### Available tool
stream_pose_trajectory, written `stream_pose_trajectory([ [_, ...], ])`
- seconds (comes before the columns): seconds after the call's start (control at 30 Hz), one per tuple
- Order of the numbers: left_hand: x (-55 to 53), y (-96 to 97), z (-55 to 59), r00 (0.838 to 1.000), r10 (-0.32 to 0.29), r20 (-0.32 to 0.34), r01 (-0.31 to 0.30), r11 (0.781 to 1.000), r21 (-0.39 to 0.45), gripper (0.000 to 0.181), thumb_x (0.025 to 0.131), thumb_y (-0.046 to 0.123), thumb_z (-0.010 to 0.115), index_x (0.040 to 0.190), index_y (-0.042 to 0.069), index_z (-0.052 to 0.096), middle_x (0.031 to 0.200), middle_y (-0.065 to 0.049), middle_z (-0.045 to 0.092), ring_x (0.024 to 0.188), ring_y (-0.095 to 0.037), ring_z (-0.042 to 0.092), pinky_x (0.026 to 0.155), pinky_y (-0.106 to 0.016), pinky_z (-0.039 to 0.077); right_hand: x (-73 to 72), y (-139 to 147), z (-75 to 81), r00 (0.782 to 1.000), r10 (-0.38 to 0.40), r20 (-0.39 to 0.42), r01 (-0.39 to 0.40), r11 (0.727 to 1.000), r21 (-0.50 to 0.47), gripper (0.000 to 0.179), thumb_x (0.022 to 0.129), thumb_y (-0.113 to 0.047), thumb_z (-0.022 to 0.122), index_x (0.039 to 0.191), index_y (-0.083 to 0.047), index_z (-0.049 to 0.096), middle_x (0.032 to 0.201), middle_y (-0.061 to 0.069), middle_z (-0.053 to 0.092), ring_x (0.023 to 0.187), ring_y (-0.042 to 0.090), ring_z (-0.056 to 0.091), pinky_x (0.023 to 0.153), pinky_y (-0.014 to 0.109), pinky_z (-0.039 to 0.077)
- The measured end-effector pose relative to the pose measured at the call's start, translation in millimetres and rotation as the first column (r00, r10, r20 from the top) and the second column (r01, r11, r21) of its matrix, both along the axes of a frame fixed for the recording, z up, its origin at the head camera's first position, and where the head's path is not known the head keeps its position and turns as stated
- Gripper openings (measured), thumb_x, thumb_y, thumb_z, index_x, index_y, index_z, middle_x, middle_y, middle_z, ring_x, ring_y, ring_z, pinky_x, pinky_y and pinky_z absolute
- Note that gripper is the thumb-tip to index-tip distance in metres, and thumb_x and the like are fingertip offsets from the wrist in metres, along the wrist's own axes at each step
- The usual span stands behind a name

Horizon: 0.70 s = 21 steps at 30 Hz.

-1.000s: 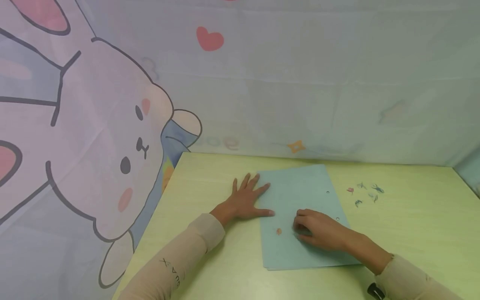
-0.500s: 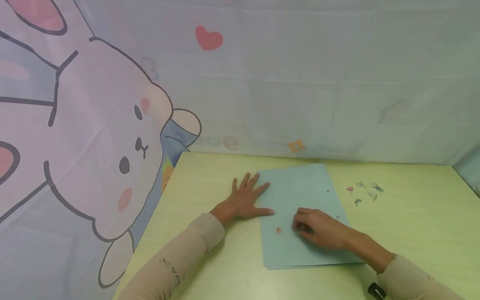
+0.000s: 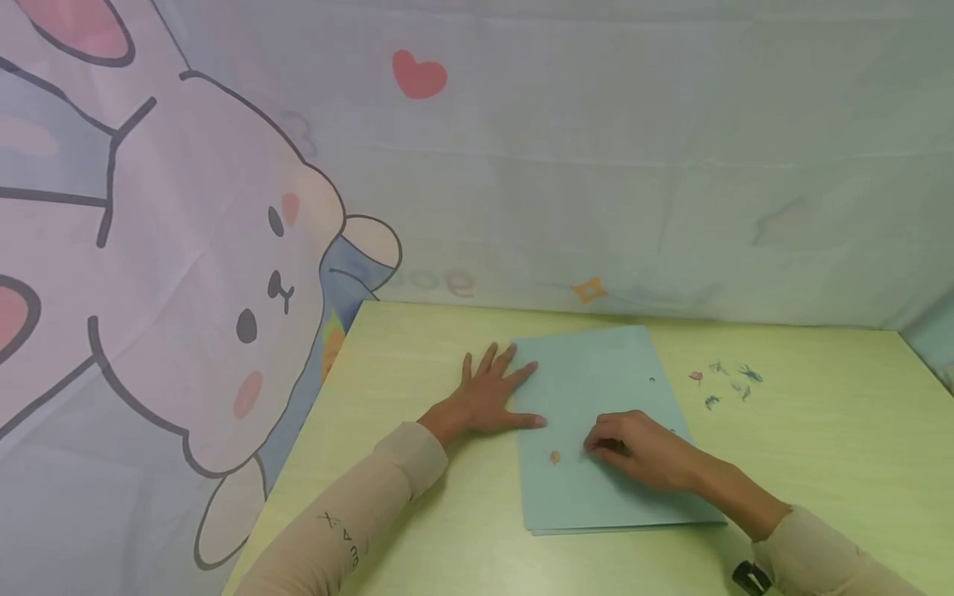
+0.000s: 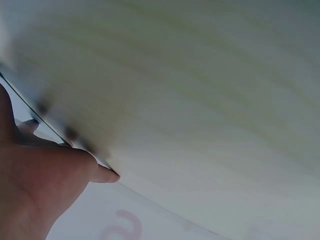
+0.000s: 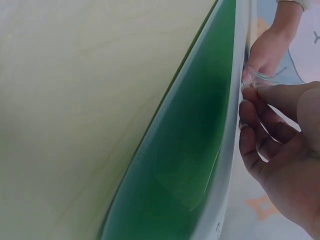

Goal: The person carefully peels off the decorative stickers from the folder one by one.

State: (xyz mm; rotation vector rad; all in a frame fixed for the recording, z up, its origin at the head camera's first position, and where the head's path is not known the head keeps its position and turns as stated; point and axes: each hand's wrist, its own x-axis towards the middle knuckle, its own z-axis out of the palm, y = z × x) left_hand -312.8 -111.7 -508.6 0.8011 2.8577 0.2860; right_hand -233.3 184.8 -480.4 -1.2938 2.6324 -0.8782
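Folder (image 3: 589,377) of pale blue-green lies on the yellowish table (image 3: 820,447), and in the right wrist view we see its edge gaping. Our left hand (image 3: 492,403) spreads its fingers (image 3: 522,377) across the left edge. Our right hand (image 3: 647,449), apart from the left, pinches a thin clear piece (image 5: 265,76) over the folder, near a small orange mark (image 3: 555,457). To the right lie five small coloured pieces (image 3: 750,374).

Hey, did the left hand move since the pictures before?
No. In the head view, the left hand looks to be in the same place against the table's far left corner.
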Motion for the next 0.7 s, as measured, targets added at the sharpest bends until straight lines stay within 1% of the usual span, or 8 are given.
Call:
stream_pose_trajectory([
  [0.13, 0.4, 0.2, -0.2, 1.000, 0.001, -0.006, -0.001, 1.000, -0.010, 0.098, 0.092, 0.084, 0.053, 0.171, 0.034, 0.022, 0.179, -0.009, 0.003, 0.163, -0.039, -0.003, 0.122, -0.074, 0.003, -0.1, 3, 1.0, 0.997, -0.028, 0.071, 0.031, 0.998, -0.052, 0.016, 0.097, 0.001, 0.074, 0.105, -0.012, 0.078, 0.099, -0.006, 0.075, 0.090, 0.005, 0.068, 0.078, 0.030, 0.058],
  [0.27, 0.9, 0.3, 0.6, 1.000, 0.000, -0.008, 0.000, 1.000, -0.014, 0.099, 0.092, 0.084, 0.052, 0.171, 0.034, 0.021, 0.179, -0.009, 0.002, 0.163, -0.039, -0.004, 0.122, -0.074, 0.003, -1.4, 3, 3.3, 0.991, -0.061, 0.118, 0.069, 0.995, -0.071, 0.013, 0.098, -0.003, 0.075, 0.103, -0.014, 0.077, 0.095, -0.007, 0.075, 0.085, 0.004, 0.066, 0.076, 0.028, 0.057],
  [0.4, 0.3, 0.4, 0.6, 1.000, -0.001, -0.005, 0.001, 1.000, -0.017, 0.099, 0.092, 0.085, 0.052, 0.171, 0.035, 0.020, 0.179, -0.009, 0.001, 0.163, -0.039, -0.004, 0.122, -0.074, 0.003, -2.9, 4, 5.9, 0.990, -0.070, 0.123, 0.082, 0.993, -0.090, 0.012, 0.099, -0.004, 0.074, 0.103, -0.015, 0.077, 0.096, -0.008, 0.075, 0.086, 0.005, 0.067, 0.076, 0.028, 0.057],
  [0.5, 0.2, 0.0, 0.2, 1.000, -0.002, -0.003, 0.002, 1.000, -0.005, 0.099, 0.092, 0.083, 0.054, 0.171, 0.034, 0.021, 0.179, -0.009, 0.002, 0.163, -0.039, -0.004, 0.121, -0.074, 0.003, -3.3, 6, 7.7, 0.991, -0.078, 0.107, 0.090, 0.990, -0.108, 0.011, 0.100, -0.005, 0.073, 0.104, -0.015, 0.077, 0.098, -0.008, 0.074, 0.087, 0.005, 0.066, 0.076, 0.028, 0.057],
  [0.6, 0.1, -0.4, 0.1, 1.000, -0.003, 0.004, 0.003, 1.000, 0.005, 0.099, 0.092, 0.083, 0.054, 0.171, 0.033, 0.021, 0.179, -0.009, 0.002, 0.163, -0.039, -0.004, 0.122, -0.074, 0.002, -3.6, 10, 9.8, 0.992, -0.090, 0.086, 0.101, 0.987, -0.128, 0.009, 0.101, -0.008, 0.073, 0.105, -0.014, 0.079, 0.097, -0.006, 0.072, 0.086, 0.006, 0.065, 0.075, 0.028, 0.057],
  [0.7, 0.5, -0.6, 0.8, 1.000, -0.006, 0.008, 0.006, 1.000, 0.009, 0.099, 0.092, 0.083, 0.054, 0.171, 0.033, 0.021, 0.179, -0.009, 0.002, 0.163, -0.039, -0.004, 0.122, -0.073, 0.001, -3.9, 14, 11.6, 0.988, -0.130, 0.079, 0.140, 0.980, -0.144, 0.011, 0.101, -0.008, 0.073, 0.106, -0.013, 0.081, 0.096, -0.003, 0.072, 0.084, 0.006, 0.063, 0.075, 0.028, 0.057],
])
